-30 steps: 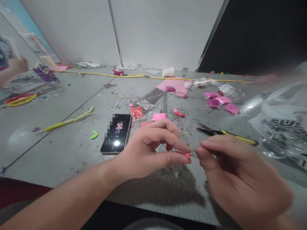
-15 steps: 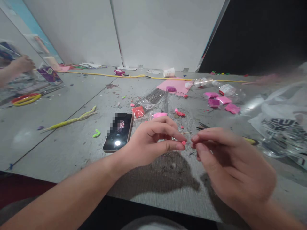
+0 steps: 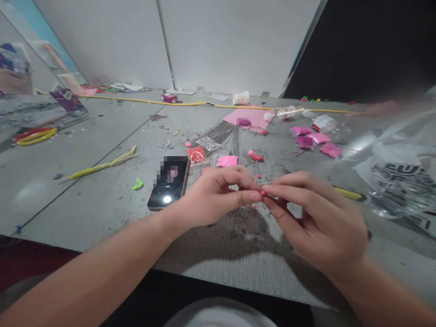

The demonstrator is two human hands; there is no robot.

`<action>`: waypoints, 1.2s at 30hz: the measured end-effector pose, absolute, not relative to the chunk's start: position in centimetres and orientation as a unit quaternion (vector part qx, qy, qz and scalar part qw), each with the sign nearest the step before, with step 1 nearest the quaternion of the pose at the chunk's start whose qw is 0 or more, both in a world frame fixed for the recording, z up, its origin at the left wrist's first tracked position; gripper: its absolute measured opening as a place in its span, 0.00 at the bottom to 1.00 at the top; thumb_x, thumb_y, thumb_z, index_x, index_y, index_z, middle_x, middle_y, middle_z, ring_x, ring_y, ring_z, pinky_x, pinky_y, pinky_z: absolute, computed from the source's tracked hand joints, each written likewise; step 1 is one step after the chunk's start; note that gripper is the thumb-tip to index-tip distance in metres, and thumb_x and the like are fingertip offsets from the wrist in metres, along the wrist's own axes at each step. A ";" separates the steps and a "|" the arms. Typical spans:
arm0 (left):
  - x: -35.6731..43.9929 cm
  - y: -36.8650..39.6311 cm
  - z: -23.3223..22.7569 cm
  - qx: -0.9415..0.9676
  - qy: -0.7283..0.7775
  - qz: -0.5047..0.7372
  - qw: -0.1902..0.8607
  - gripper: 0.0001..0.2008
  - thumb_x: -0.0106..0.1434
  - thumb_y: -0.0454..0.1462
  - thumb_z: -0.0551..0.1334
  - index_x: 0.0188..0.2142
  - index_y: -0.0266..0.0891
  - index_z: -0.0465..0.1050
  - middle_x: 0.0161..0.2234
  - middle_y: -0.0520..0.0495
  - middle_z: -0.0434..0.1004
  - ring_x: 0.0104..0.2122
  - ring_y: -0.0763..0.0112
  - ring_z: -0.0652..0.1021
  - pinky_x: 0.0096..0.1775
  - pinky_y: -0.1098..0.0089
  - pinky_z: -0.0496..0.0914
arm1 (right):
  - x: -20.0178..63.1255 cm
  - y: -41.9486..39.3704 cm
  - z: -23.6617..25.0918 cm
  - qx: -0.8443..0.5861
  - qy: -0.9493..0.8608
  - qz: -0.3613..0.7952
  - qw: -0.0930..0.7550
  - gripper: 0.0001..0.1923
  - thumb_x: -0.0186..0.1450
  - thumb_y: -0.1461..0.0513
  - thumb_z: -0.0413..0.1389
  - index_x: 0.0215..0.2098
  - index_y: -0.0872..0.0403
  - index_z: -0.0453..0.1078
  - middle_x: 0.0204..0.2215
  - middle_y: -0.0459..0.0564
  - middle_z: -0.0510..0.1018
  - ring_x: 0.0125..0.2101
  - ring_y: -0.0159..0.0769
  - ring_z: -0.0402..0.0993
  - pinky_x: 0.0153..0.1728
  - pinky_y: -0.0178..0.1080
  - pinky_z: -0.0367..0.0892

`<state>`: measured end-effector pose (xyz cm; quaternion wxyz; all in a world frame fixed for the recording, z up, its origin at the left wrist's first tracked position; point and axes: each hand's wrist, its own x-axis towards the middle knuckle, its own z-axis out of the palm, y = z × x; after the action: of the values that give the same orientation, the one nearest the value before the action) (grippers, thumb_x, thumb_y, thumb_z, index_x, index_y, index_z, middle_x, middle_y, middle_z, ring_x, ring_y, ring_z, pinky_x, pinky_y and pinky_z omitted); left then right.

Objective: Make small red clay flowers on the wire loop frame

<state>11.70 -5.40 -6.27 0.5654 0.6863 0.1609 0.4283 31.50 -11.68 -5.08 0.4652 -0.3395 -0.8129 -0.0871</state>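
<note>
Head view: the small red piece (image 3: 263, 193) lies between my left hand (image 3: 218, 200) and right hand (image 3: 320, 222), both grips pinched on it, neither nearer; long axis too small to judge. A pink packet (image 3: 227, 161) lies beyond, a phone (image 3: 170, 187) beside my left hand; no obstruction noted.

The phone (image 3: 170, 190) is glossy, the bag (image 3: 391, 159) crinkled, seemingly thin plastic

From here I read just a "W" among creased capitals on the plastic bag (image 3: 395, 170), right of the phone (image 3: 170, 188).
</note>
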 end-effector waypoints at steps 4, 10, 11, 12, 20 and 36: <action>11.6 -5.4 -6.5 0.646 0.187 0.400 0.622 0.09 0.61 0.41 0.74 0.34 0.36 0.83 0.32 0.48 0.76 0.33 0.74 0.74 0.37 0.70 0.69 | 31.8 -11.5 -5.3 -0.349 -0.813 -0.094 0.457 0.14 0.66 0.73 0.61 0.46 0.52 0.76 0.38 0.49 0.80 0.34 0.33 0.78 0.34 0.36 0.76; 11.5 -5.5 -7.0 0.563 0.239 0.336 0.716 0.15 0.62 0.45 0.73 0.42 0.36 0.84 0.38 0.44 0.81 0.37 0.72 0.76 0.40 0.70 0.70 | 31.7 -11.2 -5.6 -0.371 -0.804 -0.100 0.454 0.14 0.67 0.70 0.60 0.47 0.47 0.77 0.38 0.49 0.81 0.34 0.36 0.80 0.33 0.40 0.78; 11.6 -5.5 -7.0 0.552 0.238 0.334 0.726 0.15 0.61 0.45 0.74 0.42 0.36 0.84 0.38 0.44 0.81 0.36 0.73 0.76 0.39 0.71 0.70 | 31.6 -11.2 -5.7 -0.373 -0.801 -0.099 0.457 0.14 0.67 0.70 0.60 0.46 0.47 0.77 0.37 0.49 0.81 0.33 0.36 0.80 0.32 0.40 0.77; 11.7 -5.5 -7.0 0.541 0.236 0.334 0.735 0.15 0.60 0.45 0.74 0.41 0.35 0.84 0.36 0.45 0.81 0.35 0.74 0.76 0.38 0.72 0.69 | 31.5 -11.2 -5.7 -0.375 -0.798 -0.097 0.461 0.14 0.66 0.70 0.61 0.47 0.47 0.77 0.37 0.49 0.81 0.32 0.35 0.80 0.31 0.39 0.77; 12.3 -5.9 -6.7 0.441 0.185 0.331 0.813 0.10 0.58 0.38 0.77 0.35 0.35 0.84 0.33 0.48 0.79 0.32 0.78 0.75 0.34 0.76 0.70 | 31.1 -11.1 -5.8 -0.374 -0.783 -0.125 0.480 0.12 0.66 0.72 0.63 0.42 0.49 0.75 0.34 0.48 0.81 0.31 0.35 0.80 0.30 0.38 0.77; 13.0 -6.7 -6.7 0.341 0.204 0.348 0.849 0.08 0.58 0.37 0.76 0.33 0.35 0.83 0.31 0.50 0.78 0.31 0.79 0.76 0.35 0.76 0.71 | 31.2 -11.1 -6.3 -0.365 -0.783 -0.159 0.478 0.14 0.65 0.71 0.63 0.46 0.49 0.77 0.35 0.49 0.82 0.33 0.38 0.81 0.31 0.40 0.78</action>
<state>12.96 -6.72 -6.72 0.8494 0.3406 0.2042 0.3476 31.23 -11.05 -6.30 0.4780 -0.3646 -0.7831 -0.1589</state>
